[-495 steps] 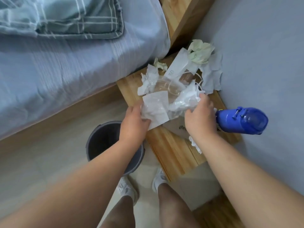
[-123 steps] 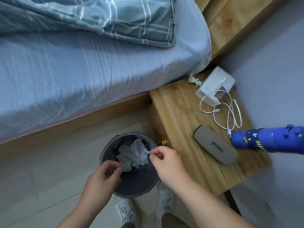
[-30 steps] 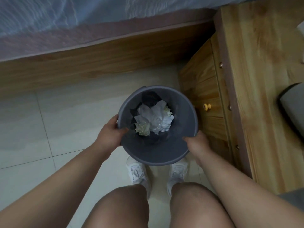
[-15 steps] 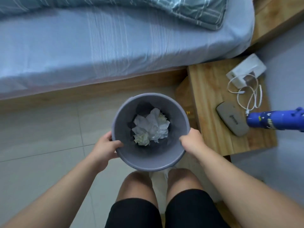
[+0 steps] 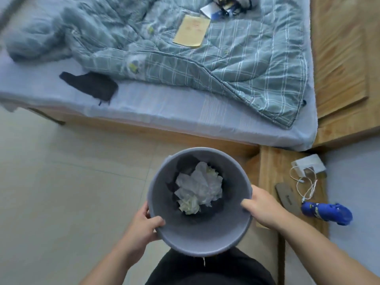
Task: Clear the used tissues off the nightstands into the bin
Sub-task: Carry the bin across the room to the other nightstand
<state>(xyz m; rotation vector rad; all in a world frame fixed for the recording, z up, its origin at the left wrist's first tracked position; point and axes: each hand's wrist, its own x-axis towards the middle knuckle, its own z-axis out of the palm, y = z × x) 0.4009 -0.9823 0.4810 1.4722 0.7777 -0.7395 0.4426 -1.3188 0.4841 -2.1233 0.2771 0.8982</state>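
I hold a round grey bin [image 5: 200,240] up in front of my body, off the floor. My left hand [image 5: 144,225] grips its left rim with the thumb hooked inside. My right hand [image 5: 264,208] grips the right rim the same way. Crumpled white and pale yellow tissues [image 5: 200,190] lie in a heap at the bottom of the bin. The wooden nightstand [image 5: 271,163] stands to the right, against the bed; I see no tissues on its top.
On the nightstand lie a white charger box with cable [image 5: 308,167], a grey case [image 5: 286,197] and a blue bottle [image 5: 327,212]. The bed [image 5: 164,108] carries a checked quilt [image 5: 185,48], a black cloth [image 5: 90,85] and a tan envelope [image 5: 192,30]. Tiled floor [image 5: 61,182] spreads left.
I have lifted the bin higher, both hands still on its rim. My view has risen and backed off, showing much more of the bed.
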